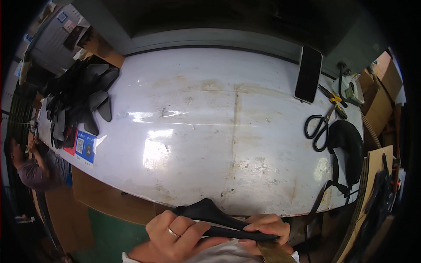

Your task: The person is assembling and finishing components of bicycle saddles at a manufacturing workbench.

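The black piece [205, 211] was held before the person's body, at the near edge of the white desk [197, 131]; whether the desk was touched by it could not be told. It was grasped at one end by the left grip [176, 234] and pinched at the other by the right grip [268, 229], with two dark edges set apart between them. A brownish strip [277, 253] was seen below the right grip.

By appearance, the handling of this one piece was judged to be under way, since it had not been laid down. Many dark flat pieces [98, 101] were heaped at the left; whether they had been worked on could not be judged. A black strapped item [346, 144] was left at the right, near the scissors [319, 131] and the yellow-handled pliers [337, 100], all untouched.

No brand or lettering could be made out on the held piece. A square code and pale printing were borne by a blue sheet [86, 147], with a red sheet [69, 148] partly covered beside it. The screen of the phone [308, 74] was dark.
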The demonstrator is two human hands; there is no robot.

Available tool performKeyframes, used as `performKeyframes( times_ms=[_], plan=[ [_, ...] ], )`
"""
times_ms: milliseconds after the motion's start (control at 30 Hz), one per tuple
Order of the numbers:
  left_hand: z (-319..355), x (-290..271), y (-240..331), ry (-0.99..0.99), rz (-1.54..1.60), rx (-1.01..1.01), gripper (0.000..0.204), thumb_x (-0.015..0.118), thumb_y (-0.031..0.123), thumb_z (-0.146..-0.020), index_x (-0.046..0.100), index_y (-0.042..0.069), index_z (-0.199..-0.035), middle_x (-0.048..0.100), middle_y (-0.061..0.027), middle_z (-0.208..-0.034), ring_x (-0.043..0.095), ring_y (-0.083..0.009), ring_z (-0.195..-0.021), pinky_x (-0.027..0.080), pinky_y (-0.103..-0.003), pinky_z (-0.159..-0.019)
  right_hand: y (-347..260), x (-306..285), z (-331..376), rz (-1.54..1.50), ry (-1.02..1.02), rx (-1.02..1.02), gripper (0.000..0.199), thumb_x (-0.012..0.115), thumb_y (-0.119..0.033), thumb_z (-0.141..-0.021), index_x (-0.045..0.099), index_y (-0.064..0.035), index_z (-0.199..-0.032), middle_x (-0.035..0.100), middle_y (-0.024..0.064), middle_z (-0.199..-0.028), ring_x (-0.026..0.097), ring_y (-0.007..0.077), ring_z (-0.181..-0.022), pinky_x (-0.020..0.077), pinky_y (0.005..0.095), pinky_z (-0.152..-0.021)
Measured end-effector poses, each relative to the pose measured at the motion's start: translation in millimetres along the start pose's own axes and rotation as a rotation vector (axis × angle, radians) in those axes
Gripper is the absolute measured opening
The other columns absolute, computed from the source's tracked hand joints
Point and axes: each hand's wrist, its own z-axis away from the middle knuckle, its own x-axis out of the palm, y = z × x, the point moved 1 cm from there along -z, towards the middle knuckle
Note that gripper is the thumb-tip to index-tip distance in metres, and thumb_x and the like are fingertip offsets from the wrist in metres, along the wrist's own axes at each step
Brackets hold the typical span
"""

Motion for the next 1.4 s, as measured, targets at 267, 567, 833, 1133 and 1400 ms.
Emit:
performKeyframes(
  times_ms=[267, 567, 833, 1133, 1400],
  plan=[
    [17.9, 18.7, -47.8, -0.108, 0.714, -0.301, 0.04, 0.096, 0.025, -0.066, 0.07, 0.004, -0.089, 0.074, -0.0077, -0.079, 0.071, -0.0198, -0.067, 0.054, -0.03, -0.059, 5.6, 1.7, 5.7, -0.067, 0.004, 0.045, 0.06, 0.089, -0.007, -0.078, 0.049, 0.0001, -0.122, 0.069, 0.0226, -0.103, 0.072, 0.0262, -0.074, 0.0622, 0.0368, -0.065],
    [18.7, 32.3, -46.4, 0.05, 0.687, -0.3, 0.046, 0.1, 0.033, -0.059, 0.066, 0.007, -0.073, 0.07, -0.0044, -0.068, 0.068, -0.018, -0.056, 0.049, -0.027, -0.052, -8.5, 7.4, -6.1, 0.047, -0.097, -0.304, 0.046, 0.078, 0.005, -0.081, 0.057, 0.0144, -0.121, 0.067, 0.0245, -0.089, 0.053, 0.0231, -0.048, 0.0402, 0.0384, -0.044],
    [20.6, 41.1, -41.4, 0.211, 0.686, -0.177, 0.028, 0.087, 0.024, -0.079, 0.067, 0.006, -0.069, 0.068, -0.0023, -0.063, 0.064, -0.0178, -0.052, 0.049, -0.029, -0.051, 4.4, -0.8, 12.7, -0.049, -0.057, -0.371, 0.047, 0.079, 0.0, -0.083, 0.058, 0.0102, -0.124, 0.068, 0.0269, -0.099, 0.066, 0.0304, -0.059, 0.0529, 0.0412, -0.051],
    [-3.0, 43.2, -36.2, 0.149, 0.634, -0.152, 0.031, 0.064, 0.025, -0.096, 0.069, 0.003, -0.074, 0.066, -0.0082, -0.067, 0.063, -0.0262, -0.058, 0.05, -0.037, -0.055, -34.3, -48.9, 5.7, 0.362, -0.312, -0.109, 0.05, 0.078, -0.006, -0.082, 0.061, 0.0055, -0.128, 0.071, 0.0249, -0.106, 0.071, 0.038, -0.079, 0.0585, 0.0453, -0.071],
    [-16.6, 91.6, -58.2, -0.488, 1.208, -0.611, 0.052, 0.082, 0.016, -0.088, 0.059, -0.003, -0.13, 0.069, -0.0057, -0.106, 0.062, -0.0085, -0.095, 0.051, -0.026, -0.086, -31.8, -72.0, 25.6, 0.427, -0.368, 0.886, 0.024, 0.081, -0.019, -0.084, 0.077, -0.0007, -0.099, 0.077, 0.0155, -0.089, 0.077, 0.0213, -0.082, 0.0587, 0.032, -0.073]
  ],
)
